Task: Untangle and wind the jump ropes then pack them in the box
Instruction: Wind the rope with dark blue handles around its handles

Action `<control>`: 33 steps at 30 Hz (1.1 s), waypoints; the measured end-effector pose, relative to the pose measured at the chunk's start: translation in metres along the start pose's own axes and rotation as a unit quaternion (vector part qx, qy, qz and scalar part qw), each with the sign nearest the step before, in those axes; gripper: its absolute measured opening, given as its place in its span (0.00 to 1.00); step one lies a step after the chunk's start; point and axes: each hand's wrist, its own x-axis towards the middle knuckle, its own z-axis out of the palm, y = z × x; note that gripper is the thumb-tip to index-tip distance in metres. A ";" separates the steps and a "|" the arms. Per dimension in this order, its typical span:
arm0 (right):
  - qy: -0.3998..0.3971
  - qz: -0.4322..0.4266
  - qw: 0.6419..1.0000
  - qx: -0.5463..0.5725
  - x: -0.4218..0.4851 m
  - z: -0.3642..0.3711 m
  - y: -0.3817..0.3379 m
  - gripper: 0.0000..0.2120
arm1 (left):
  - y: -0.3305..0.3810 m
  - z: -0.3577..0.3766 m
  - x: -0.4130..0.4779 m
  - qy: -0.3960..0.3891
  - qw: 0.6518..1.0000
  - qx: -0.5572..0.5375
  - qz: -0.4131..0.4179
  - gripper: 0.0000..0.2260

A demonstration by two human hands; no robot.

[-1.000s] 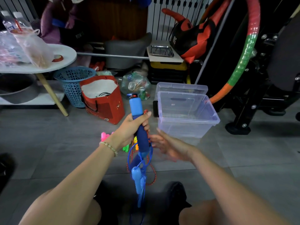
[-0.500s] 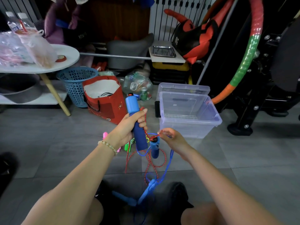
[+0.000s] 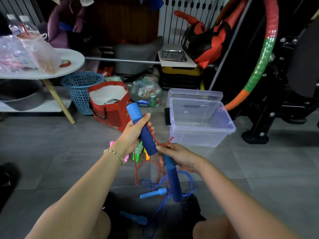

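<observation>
My left hand (image 3: 133, 133) grips a blue foam-handled jump rope handle (image 3: 141, 128), held tilted with its light blue cap up. My right hand (image 3: 179, 156) holds the second blue handle (image 3: 173, 180), which points down, and pinches a red patterned rope (image 3: 164, 144) beside the first handle. The red rope loops down to the floor, tangled with a thin blue rope (image 3: 188, 180). Two light blue handles (image 3: 153, 193) lie on the floor between my legs. The clear plastic box (image 3: 200, 121) stands open just right of my hands.
Green, orange and pink handles (image 3: 138, 152) lie on the floor under my left hand. A red bag (image 3: 110, 104), a blue basket (image 3: 81, 90) and a white table (image 3: 57, 69) stand at the left. Black gym equipment and a hoop (image 3: 259, 66) fill the right.
My right hand went from open to holding the second blue handle and pinching the red rope. The light blue handle that hung from the tangle now lies on the floor.
</observation>
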 end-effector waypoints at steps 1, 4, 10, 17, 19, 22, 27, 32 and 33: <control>0.037 -0.006 0.999 0.019 0.000 -0.001 -0.003 0.13 | -0.001 -0.002 0.000 -0.008 1.000 0.029 -0.005 0.03; 0.134 -0.056 0.984 0.106 -0.002 -0.013 -0.020 0.15 | -0.008 -0.004 -0.002 -0.070 0.988 0.120 -0.065 0.14; 0.181 -0.161 0.955 0.173 -0.010 -0.024 -0.046 0.12 | -0.021 0.011 -0.024 -0.238 0.934 0.198 -0.180 0.07; 0.233 -0.172 0.957 0.024 -0.008 -0.015 -0.048 0.12 | -0.022 0.016 -0.030 -0.265 0.920 0.216 -0.193 0.07; 0.249 -0.179 0.952 0.017 -0.009 -0.013 -0.050 0.13 | -0.021 0.016 -0.030 -0.272 0.919 0.209 -0.192 0.09; 0.261 -0.081 0.961 -0.033 -0.010 -0.023 -0.053 0.29 | -0.016 0.017 -0.029 -0.271 0.926 0.188 -0.185 0.10; 0.321 -0.168 0.930 -0.066 -0.017 -0.028 -0.054 0.20 | -0.009 0.017 -0.029 -0.252 0.935 0.156 -0.193 0.10; 0.150 -0.211 0.964 -0.060 -0.017 -0.017 -0.054 0.16 | -0.012 0.015 -0.032 -0.293 0.916 0.174 -0.213 0.12; 0.157 -0.203 0.965 -0.051 -0.015 -0.014 -0.053 0.14 | -0.012 0.014 -0.033 -0.296 0.914 0.169 -0.218 0.12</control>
